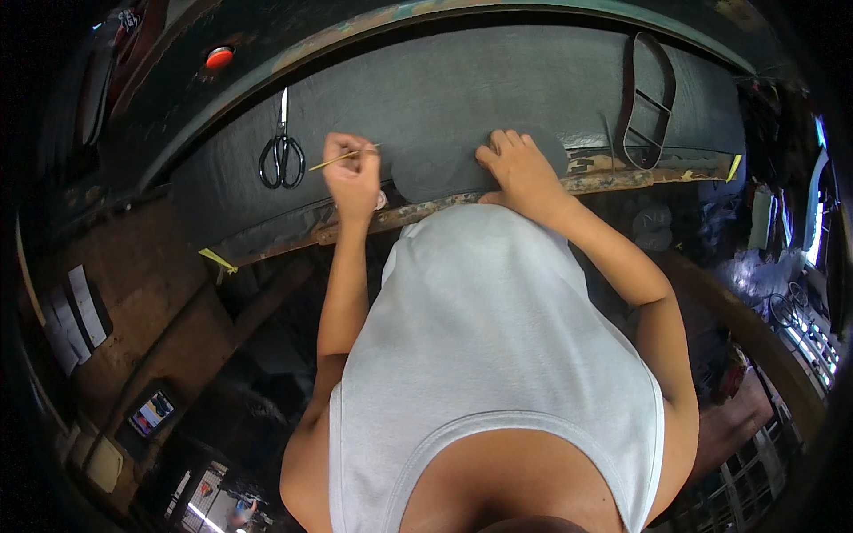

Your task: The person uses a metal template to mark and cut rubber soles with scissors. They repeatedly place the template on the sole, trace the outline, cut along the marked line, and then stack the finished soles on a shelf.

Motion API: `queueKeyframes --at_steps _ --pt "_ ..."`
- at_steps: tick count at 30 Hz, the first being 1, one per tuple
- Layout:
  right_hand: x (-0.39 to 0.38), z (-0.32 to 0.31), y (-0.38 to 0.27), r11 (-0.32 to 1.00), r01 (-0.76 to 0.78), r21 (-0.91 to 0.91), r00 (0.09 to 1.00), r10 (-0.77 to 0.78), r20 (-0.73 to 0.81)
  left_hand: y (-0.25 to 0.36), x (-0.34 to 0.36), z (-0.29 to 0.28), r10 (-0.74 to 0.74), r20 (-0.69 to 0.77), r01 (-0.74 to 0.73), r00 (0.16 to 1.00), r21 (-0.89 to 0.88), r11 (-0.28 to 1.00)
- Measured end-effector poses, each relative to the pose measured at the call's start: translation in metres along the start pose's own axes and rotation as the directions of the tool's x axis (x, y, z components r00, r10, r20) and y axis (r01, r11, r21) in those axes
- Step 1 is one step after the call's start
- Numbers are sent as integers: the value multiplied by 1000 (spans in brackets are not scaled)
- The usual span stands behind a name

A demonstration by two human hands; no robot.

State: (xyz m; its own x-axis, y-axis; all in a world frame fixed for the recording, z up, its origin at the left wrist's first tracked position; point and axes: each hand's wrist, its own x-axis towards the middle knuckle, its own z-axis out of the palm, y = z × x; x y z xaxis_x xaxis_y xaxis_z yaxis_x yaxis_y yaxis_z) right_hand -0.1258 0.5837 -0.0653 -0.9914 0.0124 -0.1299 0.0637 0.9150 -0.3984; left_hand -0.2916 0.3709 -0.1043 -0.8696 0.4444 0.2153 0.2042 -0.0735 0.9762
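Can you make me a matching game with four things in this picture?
1. scissors
2. round button
3. thin stick
4. sole-shaped frame

A. held in the person's left hand
B. near the right end of the dark work surface
C. has black looped handles
D. red on top

Right pairs: 1-C, 2-D, 3-A, 4-B
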Motion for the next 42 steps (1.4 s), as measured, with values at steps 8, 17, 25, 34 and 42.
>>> queueKeyframes --at_steps 8,17,25,34,42 --pt "24 18 22 984 176 -15 984 -176 13 -15 -28 15 -196 189 187 962 68 980" --pt "18 19 18 976 205 -78 973 -212 -95 -21 -36 16 -99 144 77 985 151 985" --pt "43 11 36 962 261 -82 956 -269 -115 -23 -24 14 -144 176 117 974 154 981" --pt "63 23 62 937 346 54 935 -339 -101 -22 -9 22 -46 156 -12 987 358 934" --pt "60 22 61 940 329 86 938 -315 -148 -22 -5 26 -44 161 -39 986 478 878"
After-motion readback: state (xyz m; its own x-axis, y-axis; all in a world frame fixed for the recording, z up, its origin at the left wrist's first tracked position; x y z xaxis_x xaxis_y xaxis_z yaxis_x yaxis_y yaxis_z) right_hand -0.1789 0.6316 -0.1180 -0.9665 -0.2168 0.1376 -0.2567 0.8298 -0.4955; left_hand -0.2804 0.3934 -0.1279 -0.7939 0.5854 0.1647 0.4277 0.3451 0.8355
